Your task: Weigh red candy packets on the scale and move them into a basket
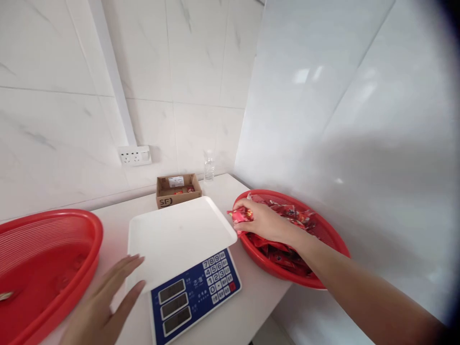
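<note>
My right hand (257, 219) is closed around a small red packet (241, 215), above the left rim of the right-hand red basket (343, 249). Many shiny red packets (293, 213) lie heaped inside that basket. Left of the packet stands a digital scale (196, 299) with a bare white pan (179, 230) and a blue keypad panel; its displays look dark. My left hand (108, 299) is at the pan's near left corner, fingers stretched and thumb apart, holding nothing. Whether its fingertips touch the pan I cannot tell.
Another red basket (95, 230) stands at the left, with a small pale item (6, 296) in it. Behind the scale are a cardboard box (172, 201) with a few red pieces inside and a clear plastic bottle (209, 167). A wall socket (134, 155) sits above the white table (257, 292).
</note>
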`<state>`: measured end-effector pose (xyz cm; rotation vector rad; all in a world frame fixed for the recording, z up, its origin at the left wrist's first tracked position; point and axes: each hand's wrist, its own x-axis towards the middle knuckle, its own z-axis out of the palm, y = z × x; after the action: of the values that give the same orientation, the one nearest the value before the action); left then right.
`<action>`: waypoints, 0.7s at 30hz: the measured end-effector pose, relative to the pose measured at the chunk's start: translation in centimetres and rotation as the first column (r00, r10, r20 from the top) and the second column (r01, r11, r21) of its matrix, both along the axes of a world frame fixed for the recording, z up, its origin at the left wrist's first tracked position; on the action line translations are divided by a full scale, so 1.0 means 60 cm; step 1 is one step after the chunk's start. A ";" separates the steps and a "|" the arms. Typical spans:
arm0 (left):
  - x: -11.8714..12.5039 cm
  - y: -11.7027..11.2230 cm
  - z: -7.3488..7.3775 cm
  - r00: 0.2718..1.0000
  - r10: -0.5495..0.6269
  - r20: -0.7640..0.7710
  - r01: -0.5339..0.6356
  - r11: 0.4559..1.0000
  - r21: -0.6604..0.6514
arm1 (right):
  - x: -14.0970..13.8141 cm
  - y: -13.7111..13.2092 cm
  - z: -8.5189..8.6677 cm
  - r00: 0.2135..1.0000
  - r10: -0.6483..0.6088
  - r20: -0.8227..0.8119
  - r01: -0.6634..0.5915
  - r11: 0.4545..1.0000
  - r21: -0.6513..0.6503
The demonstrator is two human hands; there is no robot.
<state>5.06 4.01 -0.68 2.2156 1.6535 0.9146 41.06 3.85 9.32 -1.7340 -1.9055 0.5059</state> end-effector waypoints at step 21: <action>0.086 0.034 0.072 0.937 -0.299 -0.183 0.260 0.943 -0.208 | -0.126 0.157 -0.081 0.965 0.251 0.083 -0.237 0.961 -0.142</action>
<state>10.21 6.06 3.67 2.4040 1.3831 0.4491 33.53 13.25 4.45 -1.6381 -2.2188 0.6588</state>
